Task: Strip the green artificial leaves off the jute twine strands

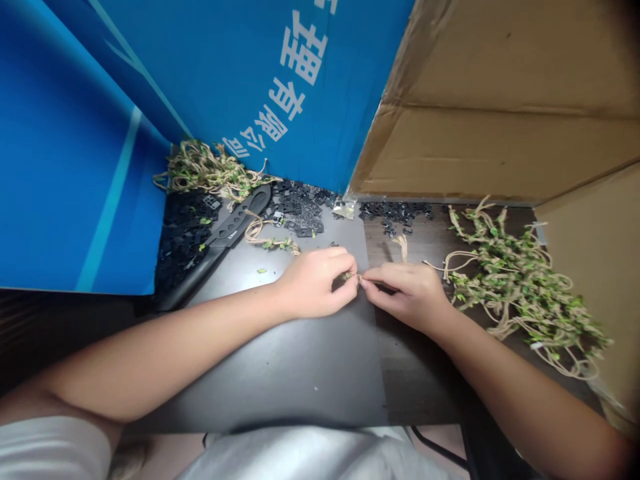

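My left hand (320,283) is closed in a pinch on a leafy twine cord (359,279), of which only a short bit shows between the fingertips. Meeting it from the other side, my right hand (407,293) pinches the same cord between thumb and forefinger. Loose twine ends (403,247) stick up just behind the right hand. Behind the left hand lies a length of twine with small green leaves (270,241), partly hidden by that hand. To the right, beyond the right wrist, spreads a large heap of leafy twine cords (525,283).
Another bundle of leafy twine (210,170) sits at the back left. Small black plastic pieces (300,207) are scattered along the back, beside a long black handled tool (225,233). Blue panels (240,80) and cardboard walls (490,147) enclose the grey mat (295,373).
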Motion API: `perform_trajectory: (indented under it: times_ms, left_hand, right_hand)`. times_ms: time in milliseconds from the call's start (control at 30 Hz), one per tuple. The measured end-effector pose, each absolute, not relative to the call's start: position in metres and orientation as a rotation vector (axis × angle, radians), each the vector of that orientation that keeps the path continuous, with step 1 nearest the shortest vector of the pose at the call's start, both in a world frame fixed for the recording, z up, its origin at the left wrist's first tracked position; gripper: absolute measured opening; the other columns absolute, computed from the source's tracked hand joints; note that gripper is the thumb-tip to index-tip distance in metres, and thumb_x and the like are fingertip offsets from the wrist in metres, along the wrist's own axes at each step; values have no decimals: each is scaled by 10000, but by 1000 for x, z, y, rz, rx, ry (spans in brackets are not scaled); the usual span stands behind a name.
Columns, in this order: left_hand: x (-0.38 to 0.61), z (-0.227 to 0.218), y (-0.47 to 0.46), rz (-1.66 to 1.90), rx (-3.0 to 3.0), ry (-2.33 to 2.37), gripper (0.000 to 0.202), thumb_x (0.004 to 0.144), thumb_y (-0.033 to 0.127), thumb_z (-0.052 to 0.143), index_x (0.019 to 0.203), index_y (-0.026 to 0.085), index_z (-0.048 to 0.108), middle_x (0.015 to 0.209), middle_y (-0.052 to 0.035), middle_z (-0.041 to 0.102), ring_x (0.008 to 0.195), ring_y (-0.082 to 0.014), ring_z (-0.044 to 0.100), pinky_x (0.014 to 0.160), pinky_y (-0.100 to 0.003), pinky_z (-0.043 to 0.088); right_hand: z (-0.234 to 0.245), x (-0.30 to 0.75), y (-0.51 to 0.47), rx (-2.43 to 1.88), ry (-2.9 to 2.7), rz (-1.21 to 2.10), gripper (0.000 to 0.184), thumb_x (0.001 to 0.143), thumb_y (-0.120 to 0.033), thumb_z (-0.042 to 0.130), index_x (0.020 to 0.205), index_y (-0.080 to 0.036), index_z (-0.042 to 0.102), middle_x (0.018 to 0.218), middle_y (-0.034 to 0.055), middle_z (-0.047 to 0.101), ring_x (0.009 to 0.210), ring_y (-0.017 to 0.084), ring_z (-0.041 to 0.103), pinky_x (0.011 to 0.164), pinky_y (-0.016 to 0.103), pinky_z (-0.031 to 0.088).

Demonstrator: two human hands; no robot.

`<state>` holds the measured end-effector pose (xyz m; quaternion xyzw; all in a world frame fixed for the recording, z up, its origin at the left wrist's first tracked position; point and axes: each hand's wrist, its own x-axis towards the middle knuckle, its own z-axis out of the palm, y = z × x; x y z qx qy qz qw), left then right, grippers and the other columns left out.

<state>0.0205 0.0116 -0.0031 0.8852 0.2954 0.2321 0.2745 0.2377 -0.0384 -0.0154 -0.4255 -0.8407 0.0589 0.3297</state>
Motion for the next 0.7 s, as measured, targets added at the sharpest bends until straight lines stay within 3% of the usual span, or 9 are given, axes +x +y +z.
perform_trajectory:
  times_ms: [500,700]
  left_hand:
    - [20,-4,9,580,2552,805,192,913,252,476,837,180,637,807,-25,647,714,-175,593,675,-307,453]
    - [21,-2,4,525,2607,886,184,878,325,537,973,191,622,915,-32,684,807,-218,662,677,-333,479]
  right_hand:
    - [-20,240,-41,-1132,-2257,69,103,955,-236,669,918,-221,764,657,-43,687,548,90,602,577,247,394]
    - [-21,241,-38,-1135,-2264,32,82,956,-215,668,940,-219,749,707,-38,718,597,99,643,603,244,419]
